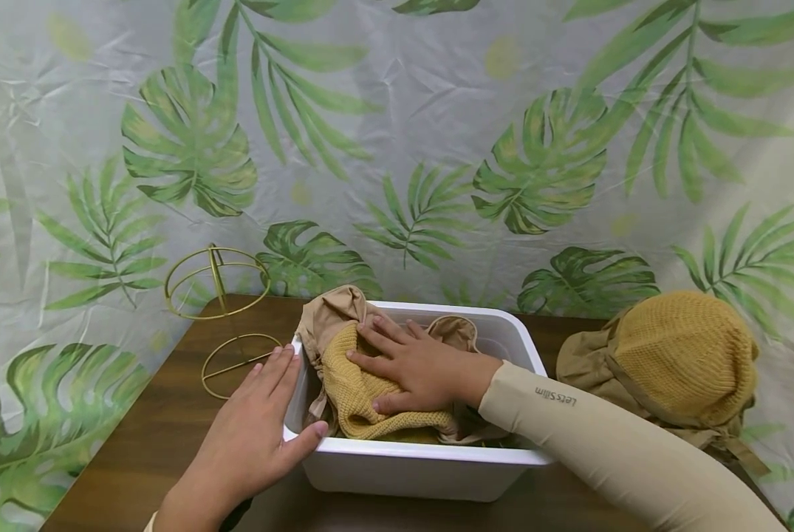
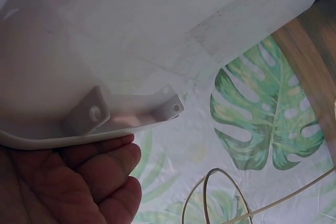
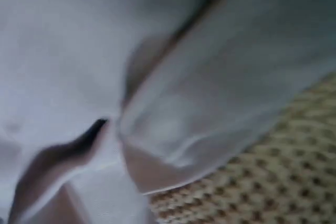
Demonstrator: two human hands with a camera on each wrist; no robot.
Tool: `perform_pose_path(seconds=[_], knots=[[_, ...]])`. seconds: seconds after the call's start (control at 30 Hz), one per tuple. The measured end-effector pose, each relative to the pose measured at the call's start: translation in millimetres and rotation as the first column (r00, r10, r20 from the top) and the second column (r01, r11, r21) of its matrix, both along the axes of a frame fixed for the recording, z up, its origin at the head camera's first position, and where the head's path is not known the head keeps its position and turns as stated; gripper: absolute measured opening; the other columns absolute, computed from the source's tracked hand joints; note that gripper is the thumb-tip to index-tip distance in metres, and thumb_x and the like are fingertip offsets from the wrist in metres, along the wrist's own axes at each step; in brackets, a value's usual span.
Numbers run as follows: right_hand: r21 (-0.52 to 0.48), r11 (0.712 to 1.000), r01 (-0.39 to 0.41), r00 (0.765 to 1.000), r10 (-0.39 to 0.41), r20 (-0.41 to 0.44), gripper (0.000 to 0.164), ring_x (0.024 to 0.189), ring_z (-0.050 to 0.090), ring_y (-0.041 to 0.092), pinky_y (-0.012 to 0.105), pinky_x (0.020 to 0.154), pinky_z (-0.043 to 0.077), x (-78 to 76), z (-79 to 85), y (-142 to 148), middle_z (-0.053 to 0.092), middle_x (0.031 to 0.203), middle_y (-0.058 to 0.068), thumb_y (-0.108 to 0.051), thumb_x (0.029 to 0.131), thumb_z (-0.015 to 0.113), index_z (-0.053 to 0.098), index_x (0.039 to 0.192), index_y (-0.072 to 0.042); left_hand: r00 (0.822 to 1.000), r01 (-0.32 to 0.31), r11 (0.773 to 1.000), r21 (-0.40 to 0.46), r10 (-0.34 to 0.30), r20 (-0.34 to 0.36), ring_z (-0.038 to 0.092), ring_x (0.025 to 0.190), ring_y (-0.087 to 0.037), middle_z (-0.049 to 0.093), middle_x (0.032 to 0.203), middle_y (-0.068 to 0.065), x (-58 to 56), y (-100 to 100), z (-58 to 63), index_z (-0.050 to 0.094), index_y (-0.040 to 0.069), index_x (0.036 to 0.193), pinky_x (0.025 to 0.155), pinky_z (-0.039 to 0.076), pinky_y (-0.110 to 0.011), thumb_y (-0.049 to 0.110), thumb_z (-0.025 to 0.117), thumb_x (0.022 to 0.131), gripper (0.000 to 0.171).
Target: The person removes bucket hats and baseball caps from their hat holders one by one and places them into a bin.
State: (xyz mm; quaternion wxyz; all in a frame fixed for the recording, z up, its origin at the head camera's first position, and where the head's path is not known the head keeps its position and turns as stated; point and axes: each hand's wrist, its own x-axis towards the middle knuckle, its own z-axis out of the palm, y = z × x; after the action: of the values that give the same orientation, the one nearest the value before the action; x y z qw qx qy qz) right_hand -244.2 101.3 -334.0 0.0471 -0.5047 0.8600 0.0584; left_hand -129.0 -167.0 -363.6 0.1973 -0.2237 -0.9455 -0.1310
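Gold wire shapes a ringed stand (image 1: 218, 284) at the far left of the brown wooden table (image 1: 164, 391). Just to its right, the left hand (image 1: 253, 421) reaches up from the near edge with its back to the head camera, fingers nearly straight and side by side along the left rim of a white tub (image 1: 430, 448), thumb angled out to the tub's near left corner. The hand is loose, braced on the plastic rather than wrapped round it; the left wrist view shows fingertips just under the rim.

Inside the tub lies a mustard knit hat (image 1: 357, 391), its tan cloth (image 1: 333, 314) humped over the far left corner. The right hand (image 1: 416, 362) comes in from the right, palm down and fingers spread wide, resting on the knit without pinching it. Its forearm, in a beige sleeve (image 1: 589, 421), slants across the tub's near right corner.

Farther right, well apart from both hands, sits a second mustard hat (image 1: 685, 355) with tan cloth.
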Motion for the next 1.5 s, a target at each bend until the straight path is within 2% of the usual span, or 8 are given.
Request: perform_pose_path(seconds=[0.27,0.5,0.8,0.97,1.1,1.27,1.37,1.5], knots=[[0.074,0.997,-0.012,0.999,0.009,0.037,0.076,0.149,-0.018,0.028,0.063,0.116,0.012,-6.1,-14.9,-1,-0.016,0.165,0.001,-0.07,0.098,0.027,0.003,0.16,-0.034,1.0,0.007,1.0,-0.012,-0.007,0.015,0.034,0.143,-0.035,0.04,0.152,-0.022,-0.1,2,0.9,0.047,-0.011,0.141,0.113,0.031,-0.053,0.056,0.059,0.092,0.084],[0.127,0.99,-0.061,0.996,0.052,0.072,0.074,0.15,-0.009,0.029,0.056,0.117,0.02,-10.1,-34.2,-7,-0.007,0.166,0.001,-0.066,0.1,0.03,0.007,0.161,-0.031,1.0,-0.006,1.0,-0.01,0.006,0.019,0.034,0.142,-0.036,0.042,0.15,-0.024,2.4,3,0.7,0.049,-0.011,0.139,0.113,0.031,-0.053,0.053,0.064,0.09,0.082],[0.164,0.983,-0.088,0.985,0.061,0.164,0.074,0.15,-0.009,0.028,0.056,0.117,0.019,-18.7,-48.9,-11,-0.01,0.166,0.003,-0.061,0.101,0.033,0.003,0.161,-0.028,1.0,0.001,1.0,-0.015,-0.001,0.008,0.035,0.142,-0.036,0.042,0.15,-0.024,1.3,2,1.3,0.049,-0.011,0.139,0.112,0.032,-0.054,0.053,0.063,0.09,0.082],[0.22,0.969,-0.109,0.971,0.056,0.231,0.074,0.151,-0.004,0.026,0.048,0.12,0.017,-24.4,-56.5,-16,-0.007,0.166,0.005,-0.058,0.103,0.033,0.004,0.161,-0.023,1.0,0.009,1.0,-0.012,-0.009,-0.016,0.036,0.141,-0.037,0.043,0.149,-0.024,0.3,3,-0.9,0.05,-0.012,0.138,0.112,0.033,-0.054,0.054,0.06,0.091,0.081],[0.246,0.963,-0.108,0.967,0.045,0.25,0.075,0.151,-0.002,0.023,0.042,0.121,0.015,-25.1,-60.2,-21,-0.006,0.166,0.002,-0.061,0.102,0.031,0.004,0.161,-0.024,1.0,0.001,1.0,-0.013,-0.001,-0.009,0.036,0.141,-0.037,0.044,0.148,-0.024,1.1,2,-3.9,0.051,-0.012,0.137,0.111,0.033,-0.054,0.053,0.062,0.091,0.081],[0.2,0.975,-0.094,0.974,0.049,0.219,0.074,0.151,0.004,0.023,0.041,0.12,0.018,-25.8,-47.3,-24,0.002,0.166,0.002,-0.064,0.1,0.032,0.007,0.161,-0.03,1.0,-0.005,1.0,-0.018,0.005,-0.003,0.035,0.142,-0.036,0.043,0.149,-0.024,0.4,0,-3.1,0.05,-0.012,0.138,0.112,0.032,-0.053,0.052,0.063,0.091,0.081],[0.161,0.983,-0.083,0.979,0.05,0.195,0.073,0.15,0.013,0.022,0.039,0.12,0.021,-25.4,-26.7,-26,0.014,0.165,0.004,-0.063,0.099,0.039,0.016,0.16,-0.031,1.0,-0.002,1.0,-0.016,0.002,-0.006,0.034,0.142,-0.037,0.042,0.15,-0.024,-1.0,1,-1.5,0.049,-0.012,0.139,0.112,0.031,-0.053,0.052,0.063,0.091,0.081],[0.07,0.996,-0.055,0.983,0.042,0.178,0.071,0.148,0.023,0.023,0.038,0.119,0.024,-23.6,5.9,-21,0.026,0.162,0.006,-0.06,0.098,0.048,0.031,0.157,-0.024,1.0,0.009,1.0,-0.013,-0.01,-0.024,0.035,0.142,-0.037,0.042,0.15,-0.024,-2.6,2,-0.3,0.049,-0.012,0.138,0.111,0.032,-0.053,0.054,0.061,0.092,0.082]])
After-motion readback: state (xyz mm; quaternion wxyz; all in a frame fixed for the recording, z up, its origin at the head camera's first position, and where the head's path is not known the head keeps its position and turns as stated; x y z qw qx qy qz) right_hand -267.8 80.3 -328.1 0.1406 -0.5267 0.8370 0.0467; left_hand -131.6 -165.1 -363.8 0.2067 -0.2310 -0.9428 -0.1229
